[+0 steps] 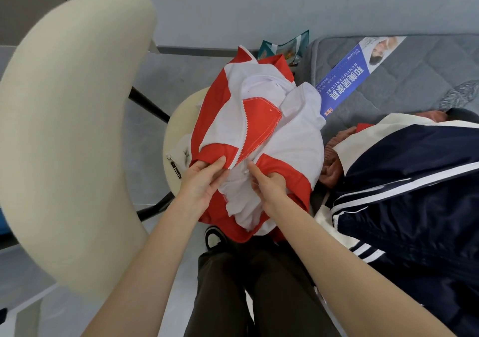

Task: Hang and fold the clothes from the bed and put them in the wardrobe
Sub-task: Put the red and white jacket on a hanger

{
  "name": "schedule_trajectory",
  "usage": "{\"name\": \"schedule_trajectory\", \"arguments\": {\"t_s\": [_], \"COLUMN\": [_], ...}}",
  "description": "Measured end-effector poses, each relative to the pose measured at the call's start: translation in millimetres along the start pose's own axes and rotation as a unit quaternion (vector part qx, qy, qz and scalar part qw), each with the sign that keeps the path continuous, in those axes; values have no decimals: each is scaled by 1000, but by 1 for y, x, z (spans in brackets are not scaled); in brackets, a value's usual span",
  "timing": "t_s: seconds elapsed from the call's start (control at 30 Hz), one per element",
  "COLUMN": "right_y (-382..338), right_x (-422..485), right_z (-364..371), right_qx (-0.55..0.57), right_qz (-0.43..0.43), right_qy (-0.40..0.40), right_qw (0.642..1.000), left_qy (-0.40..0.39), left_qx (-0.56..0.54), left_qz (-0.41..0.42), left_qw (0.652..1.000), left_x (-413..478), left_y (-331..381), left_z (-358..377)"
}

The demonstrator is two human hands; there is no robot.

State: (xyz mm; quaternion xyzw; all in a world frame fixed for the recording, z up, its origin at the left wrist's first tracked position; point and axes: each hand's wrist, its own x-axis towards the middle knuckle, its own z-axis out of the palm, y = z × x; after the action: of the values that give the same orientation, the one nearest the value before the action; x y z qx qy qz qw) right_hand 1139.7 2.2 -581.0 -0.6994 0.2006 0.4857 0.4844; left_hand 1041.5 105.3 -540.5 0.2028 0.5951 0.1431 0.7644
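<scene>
Head view, early stage of the task. The red-and-white jacket (259,118) is lying bunched over the cream chair seat (178,118) at the centre of the view. Its zip is standing open and its lining is showing. The person is working at its lower hem.

The left hand (204,181), at 7 o'clock from the jacket's middle, is pinching the red hem band between thumb and fingers, just left of the zip. The right hand (269,183), at 5 o'clock, is gripping the red hem on the other side with curled fingers, its thumb pointing up toward the zip's foot. The two hands are lying near each other, and judging by this they are bringing the zip ends together before the garment is hung or folded.

At 3 o'clock the bed (401,77) is carrying a navy jacket (414,181) with white stripes, sprawled unfolded. A rust-coloured garment (334,165) is partly showing beneath its edge. The chair back (72,129) is filling the 9 o'clock side.

No hanger and no folded stack are showing, and the wardrobe cannot be made out. By this evidence nothing is yet put away, and at least three garments are awaiting hanging or folding.
</scene>
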Motion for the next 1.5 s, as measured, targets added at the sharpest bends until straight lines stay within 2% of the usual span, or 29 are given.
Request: {"name": "schedule_trajectory", "arguments": {"t_s": [0.1,0.23,0.33,0.5,0.67,0.9,1.23,1.5], "right_y": [-11,-29,-36,-40,-36,-31,-33,-34], "right_x": [-14,-35,-48,-63,-71,-73,-77,-79], "right_z": [-22,-51,-64,-69,-65,-62,-64,-65], "right_qx": [-4,18,20,5,25,70,70,68], "right_qz": [-36,-44,-33,-36,-49,-27,-13,-18], "right_qy": [-80,-165,-197,-233,-249,-227,-207,-206], "right_qw": [996,985,980,972,967,971,976,976], "left_qy": [-15,-70,-97,-85,-69,-61,-49,-50], "left_qx": [-38,-8,1,9,30,41,41,36], "left_qz": [-16,-16,-16,5,6,5,-11,8], "left_qw": [999,997,995,996,997,997,998,998], "left_x": [-10,-27,-39,-51,-58,-62,-66,-66], "left_y": [0,-4,-8,-15,-20,-16,-18,-18], "left_z": [9,24,35,45,47,44,43,45]}}
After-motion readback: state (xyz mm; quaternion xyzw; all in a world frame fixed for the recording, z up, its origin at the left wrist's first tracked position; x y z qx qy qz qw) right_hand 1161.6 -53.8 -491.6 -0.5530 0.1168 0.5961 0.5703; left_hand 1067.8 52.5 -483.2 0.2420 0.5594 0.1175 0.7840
